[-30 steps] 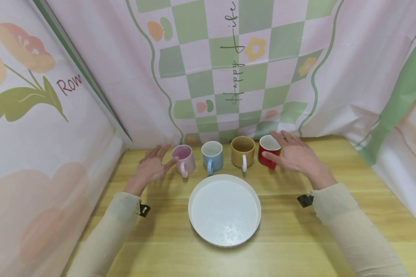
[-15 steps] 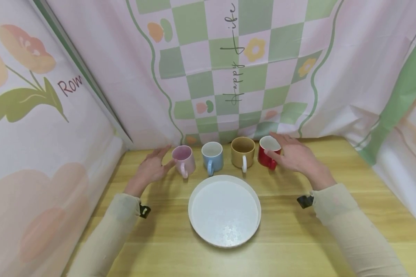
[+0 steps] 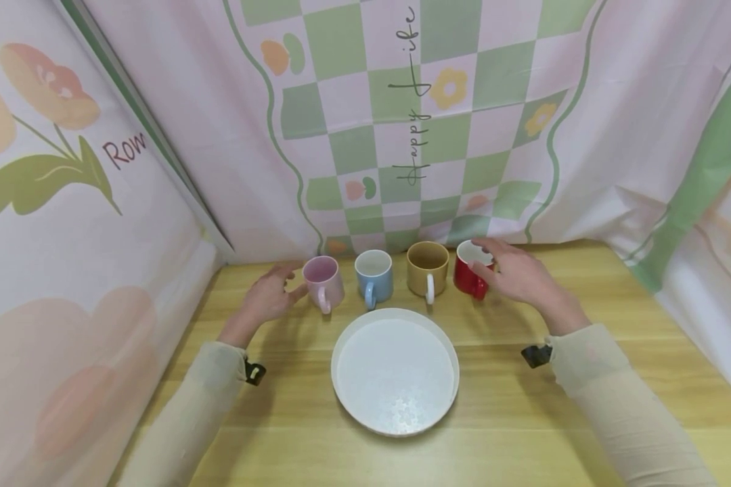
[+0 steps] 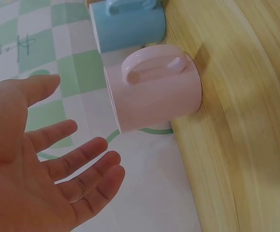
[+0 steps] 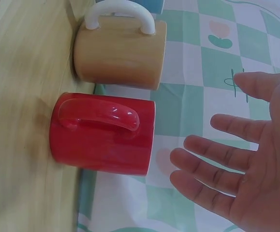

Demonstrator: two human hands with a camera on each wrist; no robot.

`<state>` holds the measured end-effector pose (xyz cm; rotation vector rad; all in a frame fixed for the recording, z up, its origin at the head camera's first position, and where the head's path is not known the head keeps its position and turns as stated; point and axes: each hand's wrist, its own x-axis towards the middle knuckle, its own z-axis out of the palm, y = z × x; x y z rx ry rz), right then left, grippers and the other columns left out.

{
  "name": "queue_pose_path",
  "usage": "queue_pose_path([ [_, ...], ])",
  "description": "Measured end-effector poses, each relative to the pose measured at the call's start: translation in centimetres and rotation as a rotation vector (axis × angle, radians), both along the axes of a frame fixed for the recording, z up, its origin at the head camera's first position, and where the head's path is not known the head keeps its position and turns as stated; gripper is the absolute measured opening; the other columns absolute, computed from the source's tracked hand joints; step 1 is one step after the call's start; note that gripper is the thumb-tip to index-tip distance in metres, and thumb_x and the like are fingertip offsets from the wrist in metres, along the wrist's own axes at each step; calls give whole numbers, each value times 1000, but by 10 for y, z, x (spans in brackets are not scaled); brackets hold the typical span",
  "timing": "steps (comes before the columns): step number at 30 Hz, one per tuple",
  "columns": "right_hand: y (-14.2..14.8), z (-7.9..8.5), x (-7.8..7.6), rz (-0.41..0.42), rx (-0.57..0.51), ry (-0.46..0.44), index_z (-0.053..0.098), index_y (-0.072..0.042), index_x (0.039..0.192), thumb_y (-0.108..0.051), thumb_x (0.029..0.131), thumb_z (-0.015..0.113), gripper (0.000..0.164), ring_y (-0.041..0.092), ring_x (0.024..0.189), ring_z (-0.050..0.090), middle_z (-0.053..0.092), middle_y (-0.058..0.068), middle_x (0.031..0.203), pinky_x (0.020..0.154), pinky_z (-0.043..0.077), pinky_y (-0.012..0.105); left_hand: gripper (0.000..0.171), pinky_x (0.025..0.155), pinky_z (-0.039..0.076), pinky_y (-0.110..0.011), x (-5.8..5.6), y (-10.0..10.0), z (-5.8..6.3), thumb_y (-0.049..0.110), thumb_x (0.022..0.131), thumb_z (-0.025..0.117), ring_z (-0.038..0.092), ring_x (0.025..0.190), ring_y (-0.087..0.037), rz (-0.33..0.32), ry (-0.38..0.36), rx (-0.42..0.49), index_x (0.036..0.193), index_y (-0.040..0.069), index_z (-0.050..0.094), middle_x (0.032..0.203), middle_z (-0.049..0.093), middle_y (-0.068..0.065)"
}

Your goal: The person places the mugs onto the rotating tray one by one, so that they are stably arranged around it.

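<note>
Near the back of the wooden table stands a row of mugs: a pink mug [image 3: 331, 289], a blue mug [image 3: 380, 285], a tan mug [image 3: 418, 276] with a white handle, and a red mug [image 3: 465, 279]. Their handles point toward the person. My left hand [image 3: 267, 294] hovers just left of the pink mug, its fingers loosely spread; the left wrist view shows a gap between fingertips and mug [image 4: 152, 96]. By the red mug, my right hand [image 3: 516, 272] overlaps its rim in the head view. In the right wrist view its relaxed fingers stay apart from that mug [image 5: 103, 145].
A round white tray [image 3: 396, 372] lies on the wooden table [image 3: 493, 412] in front of the mugs. Behind them hangs a curtain [image 3: 396, 155] with green checks. Another printed cloth [image 3: 97, 270] borders the left side.
Both hands stay beside the outer mugs. Their fingers have curled in slightly, and the left thumb has drawn back from over the pink mug's rim. The mugs and tray have not moved.
</note>
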<state>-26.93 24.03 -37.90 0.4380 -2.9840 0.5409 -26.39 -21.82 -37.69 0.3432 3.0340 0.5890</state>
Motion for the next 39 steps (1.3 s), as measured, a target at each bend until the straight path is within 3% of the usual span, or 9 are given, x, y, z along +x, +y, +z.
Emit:
queue_pose_path([
  [10, -1, -1, -1, 38, -61, -12, 43, -11, 147, -42, 104, 43, 53, 40, 116, 63, 63, 22, 130, 94, 49, 60, 56, 95, 53, -55, 0, 0, -2, 35, 97, 63, 66, 112, -39, -16, -15, 77, 144, 9, 49, 129, 64, -22],
  [30, -3, -6, -3, 62, -156, -50, 51, -7, 139, -35, 106, 43, 44, 37, 106, 68, 66, 22, 124, 91, 51, 56, 47, 84, 60, -44, 7, 0, -5, 24, 98, 63, 68, 108, -37, -38, -103, 207, 140, 8, 51, 122, 66, -23],
  [39, -6, -6, -4, 75, -173, -44, 56, -8, 132, -36, 107, 41, 40, 40, 113, 63, 66, 21, 125, 95, 49, 57, 42, 85, 60, -43, 8, -2, -7, 19, 98, 62, 68, 108, -38, -80, -125, 261, 137, 6, 54, 120, 67, -23],
])
